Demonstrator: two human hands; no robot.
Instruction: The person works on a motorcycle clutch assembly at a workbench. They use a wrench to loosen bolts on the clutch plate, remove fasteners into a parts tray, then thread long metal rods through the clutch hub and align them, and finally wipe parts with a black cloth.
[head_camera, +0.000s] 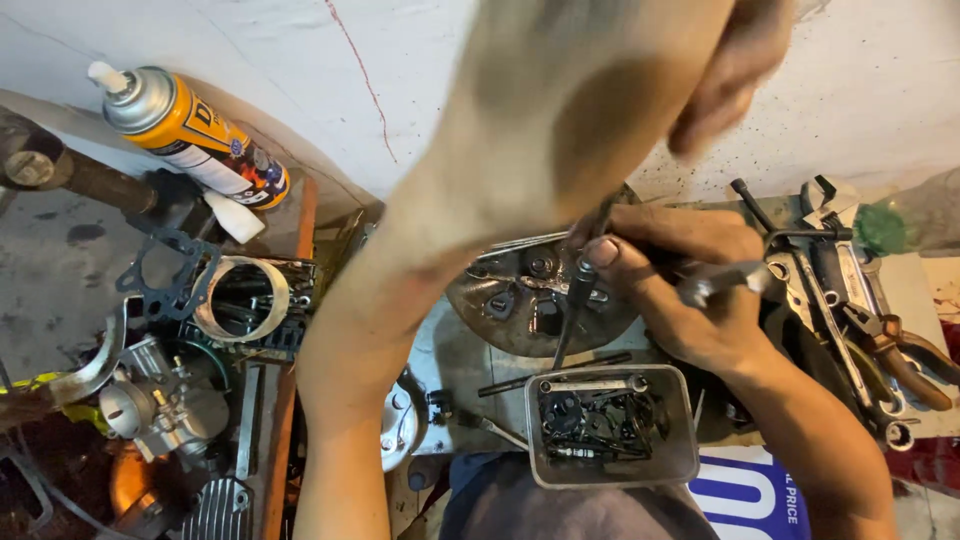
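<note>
1. Fingers (600, 250) of the right hand (680, 290) are closed around a dark screwdriver (578, 295), thumb on top, with the tip pointing down at a round metal engine plate (520, 300).
2. Left hand (730, 70) is lifted up close to the camera and is blurry — I cannot tell if its fingers are open or closed, and I see nothing in it.
3. That round plate lies flat on the bench, right under the right hand and just behind a grey tray (680, 440). It looks heavy, hard and greasy, so it could slip; I think the outer rim is the best place to hold it.
4. Inside the grey tray are small dark parts — bolts, a spring and little round bits, all mixed up.
5. Off to the left, a white ring-shaped tub (240, 298) sits on dark metal parts, beside a dark flat gasket (165, 270).
6. An orange spray can (195, 135) lies tilted against the wall.
7. Wrenches and pliers (860, 300) lie in a pile on the right.
</note>
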